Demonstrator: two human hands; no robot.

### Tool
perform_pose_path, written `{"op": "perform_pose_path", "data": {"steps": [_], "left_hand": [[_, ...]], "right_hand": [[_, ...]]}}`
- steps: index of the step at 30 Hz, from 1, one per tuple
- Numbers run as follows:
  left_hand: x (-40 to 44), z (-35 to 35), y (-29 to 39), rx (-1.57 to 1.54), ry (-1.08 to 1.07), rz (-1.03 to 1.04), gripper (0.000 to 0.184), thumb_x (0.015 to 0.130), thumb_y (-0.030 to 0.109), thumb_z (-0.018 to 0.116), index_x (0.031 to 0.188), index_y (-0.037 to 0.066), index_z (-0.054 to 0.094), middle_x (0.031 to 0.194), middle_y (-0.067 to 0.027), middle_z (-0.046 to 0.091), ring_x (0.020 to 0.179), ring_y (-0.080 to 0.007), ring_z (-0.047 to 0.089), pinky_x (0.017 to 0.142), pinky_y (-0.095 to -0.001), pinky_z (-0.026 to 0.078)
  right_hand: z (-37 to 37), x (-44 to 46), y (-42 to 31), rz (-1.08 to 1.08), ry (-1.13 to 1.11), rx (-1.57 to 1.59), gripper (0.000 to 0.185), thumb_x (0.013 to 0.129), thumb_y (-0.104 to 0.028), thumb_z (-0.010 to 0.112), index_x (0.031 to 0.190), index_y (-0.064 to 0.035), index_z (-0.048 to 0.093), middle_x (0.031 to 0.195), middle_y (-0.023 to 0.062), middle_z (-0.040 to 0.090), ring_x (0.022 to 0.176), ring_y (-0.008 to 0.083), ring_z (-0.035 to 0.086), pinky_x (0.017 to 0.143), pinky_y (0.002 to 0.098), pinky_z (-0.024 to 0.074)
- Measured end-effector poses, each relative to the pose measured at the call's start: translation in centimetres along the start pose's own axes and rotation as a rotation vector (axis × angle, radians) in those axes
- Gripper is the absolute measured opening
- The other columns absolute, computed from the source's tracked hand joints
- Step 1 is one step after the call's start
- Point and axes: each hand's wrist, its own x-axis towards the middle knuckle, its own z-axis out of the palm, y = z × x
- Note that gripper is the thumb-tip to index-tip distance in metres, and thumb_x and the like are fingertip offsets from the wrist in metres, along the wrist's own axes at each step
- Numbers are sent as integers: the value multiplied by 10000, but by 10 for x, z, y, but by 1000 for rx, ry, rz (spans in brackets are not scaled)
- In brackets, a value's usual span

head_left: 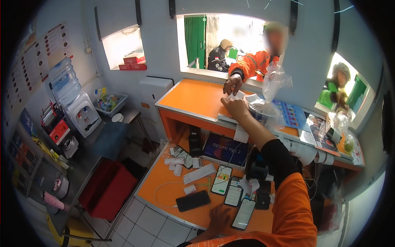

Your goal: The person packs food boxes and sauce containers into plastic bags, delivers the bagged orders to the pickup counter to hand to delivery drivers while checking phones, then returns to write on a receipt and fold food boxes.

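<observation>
Can't tell if your right hand (238, 108) pinches that slip (237, 96), probably stretched to meet the person's hand (233, 83); left hand (220, 218) looks spread near the tabletop (158, 193) front edge.

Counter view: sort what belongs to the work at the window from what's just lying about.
In the work, it seems:
- white slip
- right hand
- other person's hand
- counter

Likely just lying about:
- Redmi box
- dark-screen phone
- pink tumbler
- water dispenser
</observation>
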Motion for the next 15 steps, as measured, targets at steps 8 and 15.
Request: {"op": "perform_pose_path", "data": {"steps": [8,15], "left_hand": [[16,0,8,-85,-45,57,389,830,260,611,1198,135,582,1308,-183,411,1178,-381,374,980,-551,276],[12,-13,3,-121,-50,69,373,832,285,610,1175,138,601,1302,-187,411,1188,-382,366,986,-551,264]], "right_hand": [[9,14,2,82,143,-19,175,893,-166,528,1063,-132,548,847,39,695,705,210,702,563,358,547],[-120,-116,-15,10,863,302,169,843,-186,633,880,-41,554,864,134,556,844,292,612,675,392,501]]}}
